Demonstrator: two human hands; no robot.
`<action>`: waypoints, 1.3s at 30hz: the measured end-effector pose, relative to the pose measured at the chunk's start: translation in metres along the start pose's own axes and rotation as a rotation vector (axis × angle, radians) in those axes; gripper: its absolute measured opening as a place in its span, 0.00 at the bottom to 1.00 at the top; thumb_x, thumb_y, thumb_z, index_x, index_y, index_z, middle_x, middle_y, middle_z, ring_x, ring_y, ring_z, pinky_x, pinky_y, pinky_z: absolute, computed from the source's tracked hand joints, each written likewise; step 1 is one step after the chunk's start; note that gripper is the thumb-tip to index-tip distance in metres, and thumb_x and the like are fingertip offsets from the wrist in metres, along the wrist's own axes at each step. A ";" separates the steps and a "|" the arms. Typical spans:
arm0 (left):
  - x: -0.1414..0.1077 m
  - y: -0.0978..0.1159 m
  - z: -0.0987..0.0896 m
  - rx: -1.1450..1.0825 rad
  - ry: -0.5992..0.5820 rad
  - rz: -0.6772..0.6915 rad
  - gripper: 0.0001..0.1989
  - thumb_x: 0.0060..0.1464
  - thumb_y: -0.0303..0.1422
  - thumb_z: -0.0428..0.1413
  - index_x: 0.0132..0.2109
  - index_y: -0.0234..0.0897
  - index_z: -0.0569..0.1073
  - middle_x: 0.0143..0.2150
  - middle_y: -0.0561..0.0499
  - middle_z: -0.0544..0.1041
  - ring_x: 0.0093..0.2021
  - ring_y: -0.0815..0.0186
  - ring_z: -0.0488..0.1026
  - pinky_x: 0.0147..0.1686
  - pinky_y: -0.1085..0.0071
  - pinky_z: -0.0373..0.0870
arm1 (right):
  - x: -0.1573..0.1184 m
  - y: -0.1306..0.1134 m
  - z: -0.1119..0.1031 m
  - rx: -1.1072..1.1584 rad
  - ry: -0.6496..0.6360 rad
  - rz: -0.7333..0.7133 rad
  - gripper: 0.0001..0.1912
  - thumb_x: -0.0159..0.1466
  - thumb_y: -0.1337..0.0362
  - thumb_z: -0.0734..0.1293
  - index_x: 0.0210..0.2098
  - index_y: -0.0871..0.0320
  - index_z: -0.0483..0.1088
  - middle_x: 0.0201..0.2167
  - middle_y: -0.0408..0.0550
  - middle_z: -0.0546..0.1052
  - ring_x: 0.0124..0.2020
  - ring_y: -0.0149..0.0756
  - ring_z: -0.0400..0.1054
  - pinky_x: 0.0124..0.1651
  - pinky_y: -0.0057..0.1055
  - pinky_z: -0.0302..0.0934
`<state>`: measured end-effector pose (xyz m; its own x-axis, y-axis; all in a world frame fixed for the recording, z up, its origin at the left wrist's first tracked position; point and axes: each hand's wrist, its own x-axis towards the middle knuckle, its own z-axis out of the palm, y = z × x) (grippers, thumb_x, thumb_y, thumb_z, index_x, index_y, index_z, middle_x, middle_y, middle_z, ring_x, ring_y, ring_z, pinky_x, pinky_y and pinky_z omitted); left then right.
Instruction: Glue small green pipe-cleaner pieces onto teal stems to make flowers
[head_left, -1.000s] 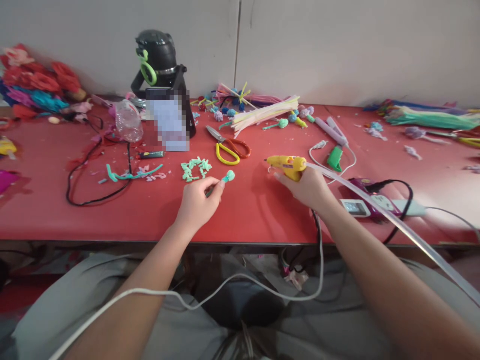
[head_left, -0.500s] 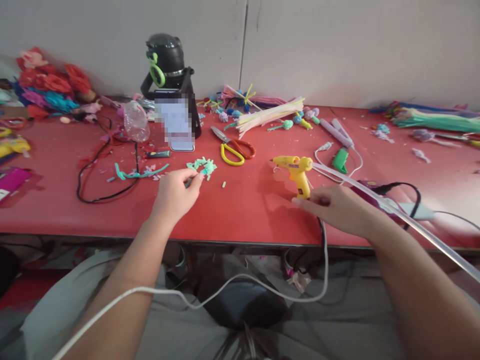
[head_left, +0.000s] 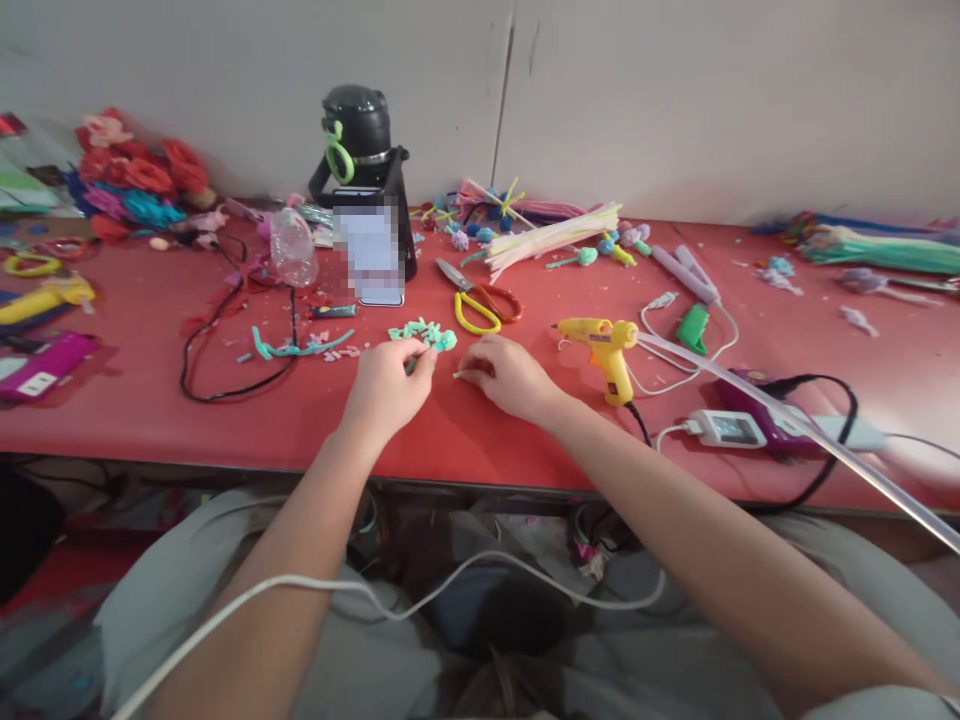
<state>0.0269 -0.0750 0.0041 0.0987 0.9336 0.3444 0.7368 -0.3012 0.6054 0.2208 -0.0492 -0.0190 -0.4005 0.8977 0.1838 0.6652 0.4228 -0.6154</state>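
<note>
My left hand point(head_left: 391, 388) is closed in a pinch on a small green piece, in front of a pile of short green pieces point(head_left: 421, 332). To its right, my right hand point(head_left: 510, 375) has its thumb and fingers together at a tiny pale piece point(head_left: 458, 375) low over the red table point(head_left: 442, 440). A yellow glue gun point(head_left: 609, 352) stands on the table to the right of my right hand, with a long clear stick out of its back. Scissors point(head_left: 480, 303) with yellow and orange handles lie behind my hands.
A phone point(head_left: 373, 250) leans on a black bottle point(head_left: 356, 125) at the back. Pipe cleaners point(head_left: 551, 238) lie behind the scissors. A white device point(head_left: 727, 429) and cables are at the right, a green curved strip point(head_left: 300, 348) at the left. A white cable crosses over my lap.
My right hand has left the glue gun and moved left, close to my left hand. My left hand still pinches the green piece. The view has shifted slightly.
</note>
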 end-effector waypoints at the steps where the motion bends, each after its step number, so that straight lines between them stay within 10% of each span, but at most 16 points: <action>1: -0.001 0.001 0.002 -0.002 0.011 -0.001 0.13 0.61 0.36 0.55 0.30 0.37 0.76 0.28 0.49 0.79 0.29 0.62 0.73 0.32 0.68 0.62 | -0.002 0.000 -0.001 -0.008 -0.004 -0.003 0.03 0.66 0.69 0.68 0.35 0.57 0.73 0.38 0.49 0.74 0.38 0.38 0.68 0.43 0.34 0.62; 13: -0.030 0.044 0.041 -0.147 -0.085 -0.017 0.14 0.68 0.36 0.49 0.32 0.38 0.67 0.28 0.52 0.75 0.29 0.65 0.70 0.33 0.70 0.60 | -0.066 -0.003 -0.017 0.262 0.088 0.096 0.12 0.70 0.60 0.62 0.30 0.55 0.63 0.27 0.43 0.71 0.30 0.35 0.64 0.37 0.33 0.58; 24: -0.029 0.049 0.046 0.050 -0.160 -0.054 0.11 0.70 0.37 0.48 0.38 0.39 0.67 0.35 0.47 0.78 0.36 0.57 0.75 0.30 0.69 0.54 | -0.066 -0.001 -0.008 0.366 0.180 0.099 0.11 0.69 0.58 0.62 0.31 0.55 0.65 0.28 0.43 0.69 0.30 0.35 0.61 0.37 0.33 0.57; 39: -0.026 0.043 0.047 -0.345 -0.182 0.018 0.17 0.69 0.39 0.48 0.31 0.39 0.64 0.28 0.53 0.72 0.29 0.67 0.68 0.32 0.71 0.62 | -0.072 -0.001 -0.013 0.566 0.175 0.013 0.10 0.70 0.58 0.65 0.36 0.57 0.69 0.32 0.45 0.74 0.32 0.33 0.65 0.39 0.33 0.61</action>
<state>0.0871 -0.1036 -0.0125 0.2494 0.9374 0.2431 0.4684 -0.3365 0.8169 0.2571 -0.1122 -0.0215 -0.2531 0.9297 0.2676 0.2107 0.3229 -0.9227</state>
